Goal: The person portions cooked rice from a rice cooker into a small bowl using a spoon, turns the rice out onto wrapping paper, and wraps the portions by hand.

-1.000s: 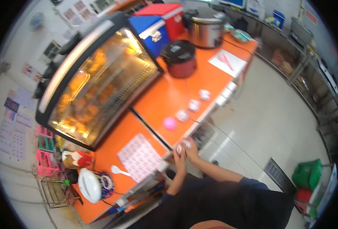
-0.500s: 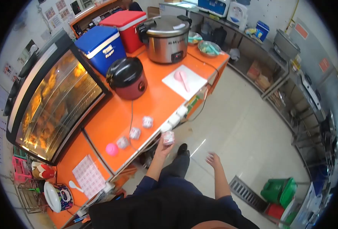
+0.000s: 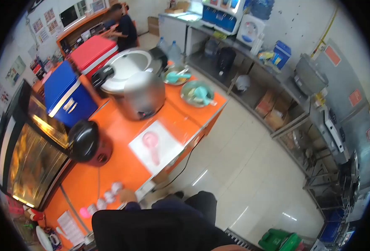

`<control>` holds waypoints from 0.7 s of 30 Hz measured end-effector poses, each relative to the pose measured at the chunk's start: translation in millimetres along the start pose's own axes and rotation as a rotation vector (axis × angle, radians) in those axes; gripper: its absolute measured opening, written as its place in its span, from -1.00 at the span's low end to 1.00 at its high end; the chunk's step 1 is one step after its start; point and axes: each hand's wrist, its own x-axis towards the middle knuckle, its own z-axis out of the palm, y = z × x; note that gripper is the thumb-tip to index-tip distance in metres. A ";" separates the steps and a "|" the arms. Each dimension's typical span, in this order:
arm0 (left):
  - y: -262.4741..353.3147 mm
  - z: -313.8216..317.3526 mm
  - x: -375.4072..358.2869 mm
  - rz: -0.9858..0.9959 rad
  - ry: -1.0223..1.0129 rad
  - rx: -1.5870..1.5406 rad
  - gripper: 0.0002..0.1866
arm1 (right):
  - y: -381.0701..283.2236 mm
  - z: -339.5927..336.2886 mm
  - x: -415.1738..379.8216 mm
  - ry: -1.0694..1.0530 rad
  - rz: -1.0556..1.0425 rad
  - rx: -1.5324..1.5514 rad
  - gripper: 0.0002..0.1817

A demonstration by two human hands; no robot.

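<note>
My left hand reaches over the near edge of the orange table, its fingers blurred. Right beside the fingertips is a white paper-wrapped bundle with reddish print, at the end of a row. Several similar bundles run down to the left from it, ending at a bright pink ball. Whether the fingers still grip the end bundle, I cannot tell. My right hand is out of the frame. Further along the table a pink rice paddle lies on a white board.
A dark red rice cooker, a large steel cooker and blue and red coolers stand on the table. At left is a lit glass food warmer. Bowls sit near the far corner. A person works behind.
My left hand has carried a wrapped bundle to the table, at the row's end. My right hand has dropped out of view. The view has swung, showing more of the person behind.
</note>
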 end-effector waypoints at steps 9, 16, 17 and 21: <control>8.2 48.8 -188.5 0.409 0.463 0.165 -0.85 | -129.3 -94.4 181.3 -0.106 -0.121 -0.116 -0.71; 99.3 104.6 -458.1 1.037 0.206 -0.344 -0.77 | -331.0 -193.2 468.3 -0.065 -0.578 -0.452 -0.69; 113.1 91.9 -501.2 1.167 0.190 -0.404 -0.72 | -379.2 -210.3 543.3 0.027 -0.716 -0.491 -0.69; 135.8 113.0 -615.5 1.287 0.106 -0.510 -0.69 | -667.7 -289.9 506.0 -0.022 -0.710 0.404 -0.74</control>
